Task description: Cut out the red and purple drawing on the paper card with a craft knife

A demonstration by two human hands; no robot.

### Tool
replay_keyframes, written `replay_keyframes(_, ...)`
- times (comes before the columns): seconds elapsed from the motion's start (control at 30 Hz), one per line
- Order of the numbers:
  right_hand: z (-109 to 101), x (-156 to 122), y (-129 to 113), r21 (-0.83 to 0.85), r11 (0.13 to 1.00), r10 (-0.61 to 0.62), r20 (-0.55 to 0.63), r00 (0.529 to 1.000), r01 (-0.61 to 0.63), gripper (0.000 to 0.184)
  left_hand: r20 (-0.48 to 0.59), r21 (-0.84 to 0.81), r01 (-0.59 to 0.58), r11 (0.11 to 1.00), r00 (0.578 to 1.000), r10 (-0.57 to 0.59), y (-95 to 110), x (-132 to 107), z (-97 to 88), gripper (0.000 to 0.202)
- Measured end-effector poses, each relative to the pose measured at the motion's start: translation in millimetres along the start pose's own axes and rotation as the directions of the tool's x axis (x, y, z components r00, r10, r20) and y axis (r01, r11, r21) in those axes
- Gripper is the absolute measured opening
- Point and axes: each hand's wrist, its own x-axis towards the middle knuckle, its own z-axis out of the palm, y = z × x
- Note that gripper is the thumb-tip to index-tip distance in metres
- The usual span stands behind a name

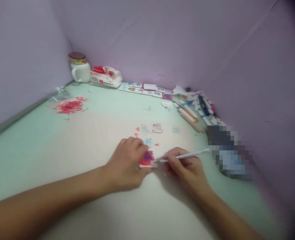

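Observation:
My left hand (127, 163) grips a small white block (146, 160) between thumb and fingers, low on the table. The block's top face is red with a purple character on it; part of it is hidden by my fingers. From the right, my right hand (184, 166) holds a slim silver craft knife (192, 154) like a pen. Its dark tip meets the block's right edge, though blur hides whether it is touching. Just beyond the block, characters (157, 128) in purple and blue are marked on the pale surface, with a few red scraps beside them.
A heap of red shavings (71, 105) lies at the left. Along the back wall stand a white mug (81, 72) topped by a lidded jar (77, 58), a tissue pack (106, 77) and rows of lettered tiles (141, 90). Markers and pencils (187, 111) lie at right, near a pixelated patch.

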Motion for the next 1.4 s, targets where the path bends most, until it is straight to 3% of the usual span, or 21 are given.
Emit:
replay_keyframes(0.37, -4, 1, 5, 0.074, 0.997, -0.031, 0.146, 0.989, 0.020, 0.030, -0.013, 0.009, 0.003, 1.000, 1.000, -0.003, 0, 1, 1.5, 0.030)
replay_keyframes(0.7, -6, 0, 2, 0.137, 0.990, 0.028, 0.046, 0.999, -0.034, 0.027, -0.024, -0.024, 0.006, 1.000, 1.000, -0.007, -1, -1, 0.3, 0.032)
replay_keyframes(0.97, -5, 1, 3, 0.184, 0.981, 0.069, 0.000, 0.998, -0.067, 0.029, 0.110, -0.208, 0.143, 0.968, 0.986, -0.122, -9, 0, -11.1, 0.048)
replay_keyframes(1.4, -6, -1, 3, 0.100, 0.993, 0.057, 0.072, 0.996, -0.064, 0.030, -0.022, -0.179, 0.032, 0.983, 0.999, -0.037, -11, -2, -2.4, 0.032)
